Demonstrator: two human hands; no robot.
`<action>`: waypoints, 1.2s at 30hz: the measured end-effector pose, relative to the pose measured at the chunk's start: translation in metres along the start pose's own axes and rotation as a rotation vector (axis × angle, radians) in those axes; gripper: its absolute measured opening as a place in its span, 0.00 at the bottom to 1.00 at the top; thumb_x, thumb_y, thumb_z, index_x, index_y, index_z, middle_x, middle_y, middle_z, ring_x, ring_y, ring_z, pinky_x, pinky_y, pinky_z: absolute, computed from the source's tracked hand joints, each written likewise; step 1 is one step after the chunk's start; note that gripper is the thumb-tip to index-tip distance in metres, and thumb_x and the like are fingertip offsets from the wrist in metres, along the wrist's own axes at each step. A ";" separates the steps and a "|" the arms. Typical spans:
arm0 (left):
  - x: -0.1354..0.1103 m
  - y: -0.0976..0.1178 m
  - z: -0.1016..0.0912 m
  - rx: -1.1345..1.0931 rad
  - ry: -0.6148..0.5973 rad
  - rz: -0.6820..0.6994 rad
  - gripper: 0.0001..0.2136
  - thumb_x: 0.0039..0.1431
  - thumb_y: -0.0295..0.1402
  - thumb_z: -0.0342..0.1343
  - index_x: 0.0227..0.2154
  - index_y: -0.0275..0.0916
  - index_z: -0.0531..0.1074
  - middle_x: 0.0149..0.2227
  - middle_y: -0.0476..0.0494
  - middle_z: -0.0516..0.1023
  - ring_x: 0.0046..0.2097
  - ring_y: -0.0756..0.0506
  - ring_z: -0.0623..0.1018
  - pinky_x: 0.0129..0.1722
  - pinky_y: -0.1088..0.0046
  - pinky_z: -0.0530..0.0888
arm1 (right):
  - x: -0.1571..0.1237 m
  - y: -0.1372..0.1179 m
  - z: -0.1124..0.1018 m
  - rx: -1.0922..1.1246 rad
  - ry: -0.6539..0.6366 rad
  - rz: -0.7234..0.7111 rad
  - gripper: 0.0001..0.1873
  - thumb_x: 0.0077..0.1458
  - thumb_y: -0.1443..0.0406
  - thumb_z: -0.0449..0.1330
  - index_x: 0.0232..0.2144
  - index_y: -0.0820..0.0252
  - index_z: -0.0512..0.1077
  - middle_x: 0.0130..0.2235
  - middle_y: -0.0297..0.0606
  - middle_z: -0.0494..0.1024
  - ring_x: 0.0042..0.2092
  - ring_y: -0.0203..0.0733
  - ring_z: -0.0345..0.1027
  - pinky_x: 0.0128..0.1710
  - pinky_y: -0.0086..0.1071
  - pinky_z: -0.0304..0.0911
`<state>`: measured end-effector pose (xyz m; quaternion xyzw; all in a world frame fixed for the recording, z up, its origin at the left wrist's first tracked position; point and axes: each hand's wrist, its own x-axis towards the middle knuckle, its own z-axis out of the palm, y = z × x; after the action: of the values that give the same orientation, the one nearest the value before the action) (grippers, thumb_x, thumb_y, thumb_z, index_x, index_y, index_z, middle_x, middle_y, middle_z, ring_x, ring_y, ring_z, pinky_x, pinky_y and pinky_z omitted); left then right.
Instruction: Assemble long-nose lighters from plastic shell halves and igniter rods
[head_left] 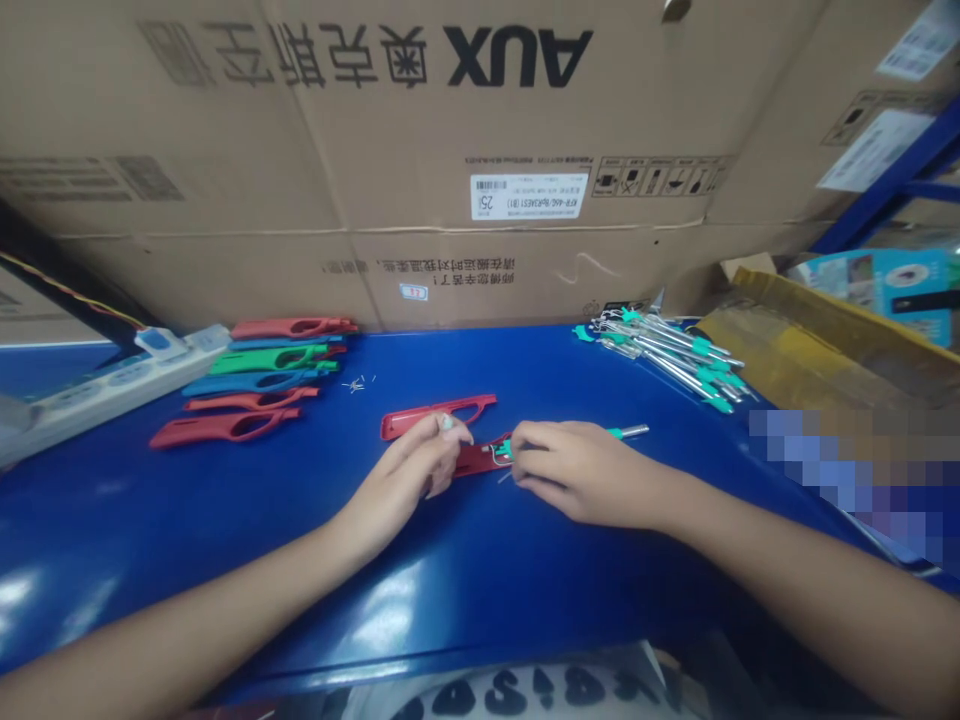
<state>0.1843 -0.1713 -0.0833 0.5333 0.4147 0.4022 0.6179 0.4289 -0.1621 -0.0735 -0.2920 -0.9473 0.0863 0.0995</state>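
Note:
My left hand (420,468) rests on the blue table with its fingers curled down onto a red plastic handle shell (478,459). My right hand (577,466) is closed on a metal blade piece with a teal slider (627,432), its shaft sticking out to the right and its teal end meeting the red shell. A second red handle shell (435,413) lies just behind my left hand, untouched.
Several red, green and blue handle shells (259,385) lie stacked at the back left beside a white power strip (112,380). A pile of metal blades with teal sliders (675,355) sits at the back right. Large cardboard boxes (450,150) wall the far edge. Tiny metal bits (358,383) lie loose.

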 end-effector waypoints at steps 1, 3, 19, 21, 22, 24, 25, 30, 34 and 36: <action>0.000 0.000 -0.001 0.011 0.009 -0.020 0.19 0.65 0.51 0.52 0.36 0.38 0.71 0.24 0.55 0.57 0.24 0.51 0.57 0.24 0.75 0.57 | 0.000 0.000 0.000 0.001 -0.004 0.012 0.08 0.67 0.66 0.54 0.43 0.56 0.74 0.49 0.40 0.76 0.43 0.41 0.72 0.39 0.36 0.65; 0.001 0.002 -0.002 0.051 0.023 -0.043 0.21 0.66 0.52 0.49 0.34 0.38 0.72 0.24 0.53 0.58 0.25 0.50 0.58 0.25 0.74 0.57 | 0.001 -0.001 0.000 0.009 -0.003 0.033 0.09 0.67 0.66 0.55 0.47 0.56 0.72 0.50 0.40 0.75 0.43 0.41 0.72 0.38 0.35 0.65; -0.001 0.004 -0.007 0.096 -0.014 -0.027 0.17 0.62 0.48 0.55 0.28 0.38 0.71 0.22 0.54 0.57 0.26 0.51 0.57 0.27 0.73 0.54 | 0.000 0.006 0.001 0.083 -0.023 0.043 0.07 0.68 0.65 0.54 0.42 0.57 0.72 0.47 0.37 0.75 0.41 0.38 0.71 0.36 0.32 0.61; -0.003 0.006 -0.007 0.145 -0.027 0.001 0.13 0.59 0.43 0.58 0.27 0.38 0.69 0.23 0.54 0.59 0.26 0.51 0.57 0.27 0.73 0.55 | 0.000 0.006 0.000 0.110 -0.021 0.045 0.06 0.67 0.65 0.55 0.42 0.57 0.72 0.46 0.36 0.75 0.41 0.38 0.71 0.36 0.32 0.61; -0.003 0.007 -0.007 0.179 -0.022 0.015 0.13 0.59 0.41 0.58 0.25 0.38 0.68 0.23 0.54 0.60 0.26 0.52 0.57 0.27 0.73 0.55 | 0.000 0.006 0.000 0.124 -0.021 0.044 0.05 0.67 0.66 0.55 0.41 0.56 0.72 0.46 0.36 0.75 0.41 0.38 0.71 0.37 0.32 0.60; -0.003 0.008 -0.007 0.243 -0.004 0.044 0.14 0.58 0.40 0.58 0.22 0.38 0.65 0.22 0.54 0.61 0.26 0.52 0.58 0.27 0.73 0.55 | 0.001 0.007 0.000 0.154 -0.019 0.041 0.04 0.67 0.66 0.56 0.40 0.56 0.71 0.45 0.35 0.75 0.40 0.37 0.70 0.37 0.31 0.60; -0.003 0.008 -0.007 0.268 0.000 0.057 0.15 0.58 0.40 0.58 0.21 0.39 0.63 0.22 0.54 0.60 0.26 0.52 0.58 0.27 0.73 0.55 | 0.001 0.008 0.000 0.170 -0.017 0.041 0.03 0.66 0.66 0.56 0.40 0.56 0.71 0.45 0.35 0.75 0.40 0.37 0.70 0.37 0.31 0.60; -0.005 0.008 -0.007 0.259 -0.008 0.086 0.17 0.61 0.39 0.51 0.19 0.40 0.59 0.20 0.54 0.56 0.24 0.52 0.56 0.25 0.72 0.54 | 0.002 0.009 -0.001 0.255 -0.004 0.045 0.02 0.66 0.66 0.56 0.39 0.56 0.69 0.43 0.34 0.76 0.39 0.36 0.69 0.37 0.30 0.59; -0.007 0.010 -0.005 0.231 -0.012 0.063 0.17 0.62 0.39 0.47 0.18 0.41 0.58 0.19 0.54 0.55 0.23 0.52 0.55 0.23 0.72 0.53 | 0.001 0.008 -0.002 0.310 0.009 0.066 0.02 0.66 0.65 0.56 0.39 0.57 0.69 0.43 0.35 0.76 0.41 0.37 0.70 0.38 0.30 0.59; -0.007 0.011 -0.005 0.236 -0.001 0.052 0.17 0.61 0.38 0.47 0.17 0.41 0.56 0.19 0.54 0.54 0.22 0.52 0.55 0.22 0.72 0.53 | 0.001 0.007 -0.002 0.321 0.011 0.076 0.02 0.66 0.65 0.56 0.39 0.56 0.69 0.43 0.35 0.76 0.41 0.37 0.70 0.38 0.30 0.59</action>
<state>0.1768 -0.1752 -0.0723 0.6131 0.4450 0.3662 0.5403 0.4324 -0.1558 -0.0735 -0.3084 -0.9091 0.2388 0.1466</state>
